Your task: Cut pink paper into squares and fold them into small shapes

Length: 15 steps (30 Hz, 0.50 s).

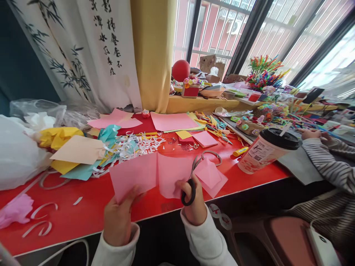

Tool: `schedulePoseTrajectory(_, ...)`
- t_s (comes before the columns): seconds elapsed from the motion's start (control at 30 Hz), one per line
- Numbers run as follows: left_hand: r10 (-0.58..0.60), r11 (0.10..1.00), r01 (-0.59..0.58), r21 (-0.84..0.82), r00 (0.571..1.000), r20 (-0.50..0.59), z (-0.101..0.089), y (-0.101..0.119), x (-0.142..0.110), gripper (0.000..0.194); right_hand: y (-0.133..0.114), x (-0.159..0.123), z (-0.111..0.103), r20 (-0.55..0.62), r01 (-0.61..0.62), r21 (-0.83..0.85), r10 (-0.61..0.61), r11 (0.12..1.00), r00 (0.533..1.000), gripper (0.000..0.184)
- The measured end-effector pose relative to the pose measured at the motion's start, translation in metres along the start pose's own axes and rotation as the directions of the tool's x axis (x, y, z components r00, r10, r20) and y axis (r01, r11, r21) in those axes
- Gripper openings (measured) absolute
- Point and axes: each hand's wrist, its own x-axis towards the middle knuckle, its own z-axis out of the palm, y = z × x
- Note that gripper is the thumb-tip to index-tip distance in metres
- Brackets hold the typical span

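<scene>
Your left hand (122,210) grasps the thin, flat pink paper (135,175) near its lower edge, thumb in front and fingers behind, so most of that panel stands up clear of your grip. Your right hand (193,203) grasps the metal scissors with black ring handles (193,170) and also pinches the right-hand panel of pink paper (172,175) by its edge. The blades point away from you, which seems to keep the tips off your fingers while thumb and fingertips steady the paper. The two panels meet around a line between your hands; you cannot tell from here whether it is a fold or a cut. Both are held in front of you, over the near part of the glossy red worktop (91,212).

Small pink paper squares (208,173) overlap just beyond your right hand, probably placed there to stay within reach. Past them stands a printed paper cup with a black lid (257,155); a straw pokes from the lid, and the contents are hidden. At far left, a bulging white plastic bag (20,155) hides whatever it holds. On the sill, a red box with a pale front (190,91) has colourful small flowers (192,81) filling its top.
</scene>
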Motion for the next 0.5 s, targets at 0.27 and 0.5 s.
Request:
schedulePoseTrajectory(0.27,-0.004,1.0,0.005,0.004,0.986,-0.167,-0.016,0.002,0.021,0.029,-0.011,0.035,-0.011,-0.125,0.095,-0.168,-0.117,0.981,0.985,0.025)
schedulePoseTrajectory(0.5,0.218,0.965,-0.181,0.188,0.955,-0.199,-0.016,0.003,0.019,0.029,-0.029,-0.018,-0.013,0.4,-0.052,-0.246,0.15,0.968,0.904,0.038)
